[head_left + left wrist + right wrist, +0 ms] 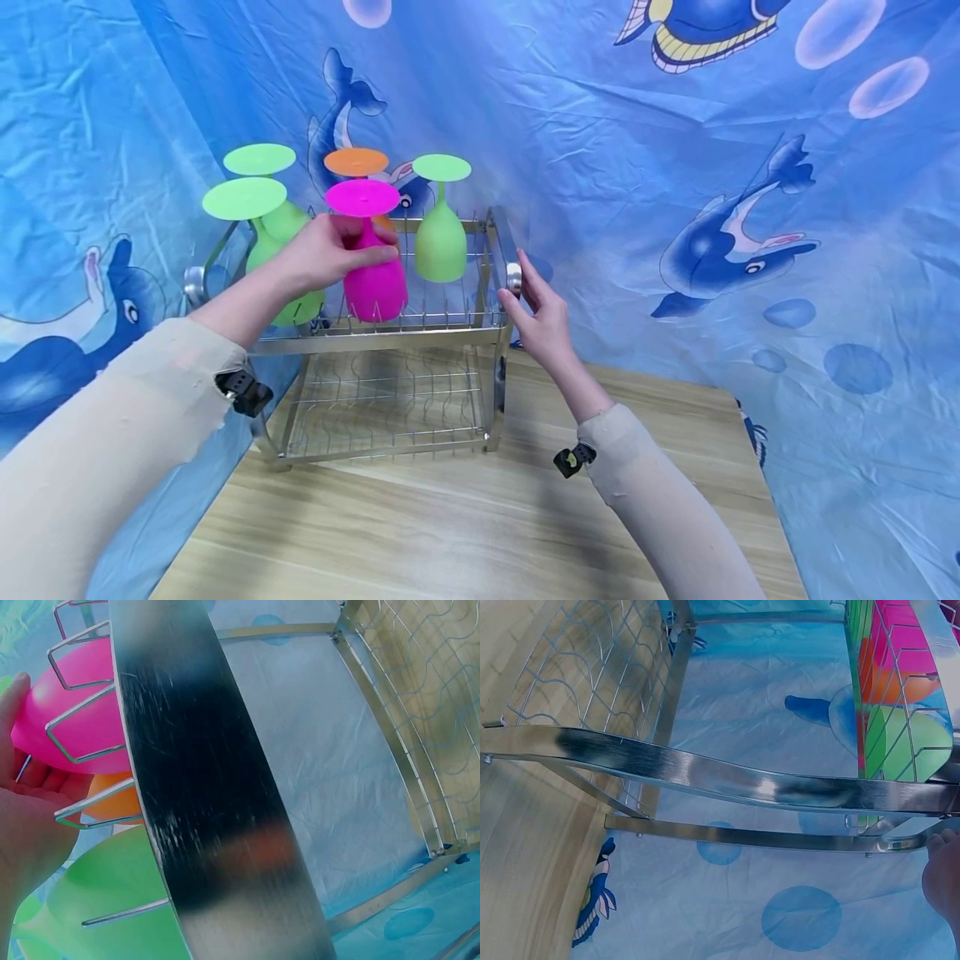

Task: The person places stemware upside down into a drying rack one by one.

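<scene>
A magenta plastic goblet [375, 287] stands upside down on the top tier of a two-tier metal dish rack [390, 340]. My left hand [318, 254] holds it near the stem, thumb in front. In the left wrist view the magenta bowl [71, 712] shows behind the wire loops, with the left hand [34, 832] beside it. My right hand [540, 317] grips the rack's right side at the round silver end piece, thumb to the front. Only part of the right hand [943, 877] shows in the right wrist view, at the frame's edge.
Two upside-down green goblets [258, 200] stand at the left of the top tier, and another green goblet [441, 246] at the right. An orange goblet [356, 161] is behind the magenta one. The rack stands on a wooden table [420, 525] before blue dolphin-print sheeting [600, 167].
</scene>
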Demonstrator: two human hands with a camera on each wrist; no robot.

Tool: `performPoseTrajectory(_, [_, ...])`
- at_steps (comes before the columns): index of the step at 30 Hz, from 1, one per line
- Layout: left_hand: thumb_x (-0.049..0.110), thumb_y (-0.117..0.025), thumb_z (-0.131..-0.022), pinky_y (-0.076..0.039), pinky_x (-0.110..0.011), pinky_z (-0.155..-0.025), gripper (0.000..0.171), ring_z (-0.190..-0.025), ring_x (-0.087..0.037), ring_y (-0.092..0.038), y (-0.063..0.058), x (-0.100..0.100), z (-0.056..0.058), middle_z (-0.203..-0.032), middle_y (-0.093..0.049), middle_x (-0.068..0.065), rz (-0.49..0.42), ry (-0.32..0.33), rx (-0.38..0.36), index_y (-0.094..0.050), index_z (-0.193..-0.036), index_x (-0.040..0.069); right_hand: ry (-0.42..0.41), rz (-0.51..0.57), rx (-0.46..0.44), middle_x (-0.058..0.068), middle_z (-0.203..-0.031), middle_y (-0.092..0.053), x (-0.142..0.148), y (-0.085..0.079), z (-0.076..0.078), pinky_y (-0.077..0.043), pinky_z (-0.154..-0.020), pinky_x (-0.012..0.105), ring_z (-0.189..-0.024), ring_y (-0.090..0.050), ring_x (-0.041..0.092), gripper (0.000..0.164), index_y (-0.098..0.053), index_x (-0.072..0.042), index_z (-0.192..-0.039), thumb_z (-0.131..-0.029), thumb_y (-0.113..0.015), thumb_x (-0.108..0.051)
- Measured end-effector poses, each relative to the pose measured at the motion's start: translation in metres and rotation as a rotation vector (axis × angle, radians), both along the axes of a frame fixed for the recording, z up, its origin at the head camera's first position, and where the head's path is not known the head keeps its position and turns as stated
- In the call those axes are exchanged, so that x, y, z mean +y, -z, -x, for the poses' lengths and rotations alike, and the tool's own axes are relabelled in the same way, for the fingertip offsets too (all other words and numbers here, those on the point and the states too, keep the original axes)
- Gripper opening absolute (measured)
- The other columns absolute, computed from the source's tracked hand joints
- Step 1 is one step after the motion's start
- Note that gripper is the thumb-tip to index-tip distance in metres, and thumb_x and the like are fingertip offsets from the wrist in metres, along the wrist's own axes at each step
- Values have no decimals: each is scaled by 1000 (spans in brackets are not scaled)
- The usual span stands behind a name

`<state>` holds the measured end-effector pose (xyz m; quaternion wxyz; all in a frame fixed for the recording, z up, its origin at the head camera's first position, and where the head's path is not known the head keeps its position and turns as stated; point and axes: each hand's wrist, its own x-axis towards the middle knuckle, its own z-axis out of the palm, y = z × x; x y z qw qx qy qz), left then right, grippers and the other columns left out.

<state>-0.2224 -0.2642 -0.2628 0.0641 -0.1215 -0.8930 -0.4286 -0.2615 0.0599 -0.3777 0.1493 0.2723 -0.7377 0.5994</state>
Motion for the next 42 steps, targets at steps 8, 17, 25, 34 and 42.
performPoseTrajectory(8, [36, -84, -95, -50, -27, -67, 44, -87, -23, -56, -1, 0, -3, -94, -68, -5, 8, -78, 7, -74, -127, 7, -5, -7, -11, 23, -150, -60, 1, -2, 3, -42, -120, 29, -142, -58, 30, 66, -40, -11, -165, -106, -69, -10])
performPoseTrajectory(17, [49, -79, -97, -59, -42, -93, 62, -116, -36, -62, -9, 3, -19, -125, -69, -19, 133, -146, -21, -68, -137, 3, -3, -7, -21, 24, -149, -60, 4, -4, 4, -41, -121, 29, -142, -57, 32, 67, -38, -6, -165, -105, -69, -9])
performPoseTrajectory(25, [52, -79, -96, -46, -65, -113, 78, -143, -48, -51, -14, 1, -55, -155, -57, -21, 279, -189, 12, -56, -154, 6, -3, -48, -14, 19, -157, -54, 7, -6, 6, -41, -120, 29, -143, -57, 29, 67, -38, -7, -165, -106, -69, -12])
performPoseTrajectory(34, [44, -89, -88, -58, -57, -79, 71, -94, -38, -70, -6, -6, -93, -136, -71, -22, 486, -163, 251, -67, -145, 7, -4, -105, 24, 15, -164, -47, 7, -7, 4, -41, -121, 30, -145, -54, 29, 68, -37, -3, -165, -106, -70, -13])
performPoseTrajectory(42, [52, -92, -82, -62, -58, -90, 75, -115, -37, -74, 2, -1, -103, -130, -75, -15, 452, 132, 545, -72, -138, 6, -59, -129, 46, 14, -170, -36, 32, -14, -2, -36, -125, 33, -155, -41, 29, 72, -35, -1, -164, -103, -72, -7])
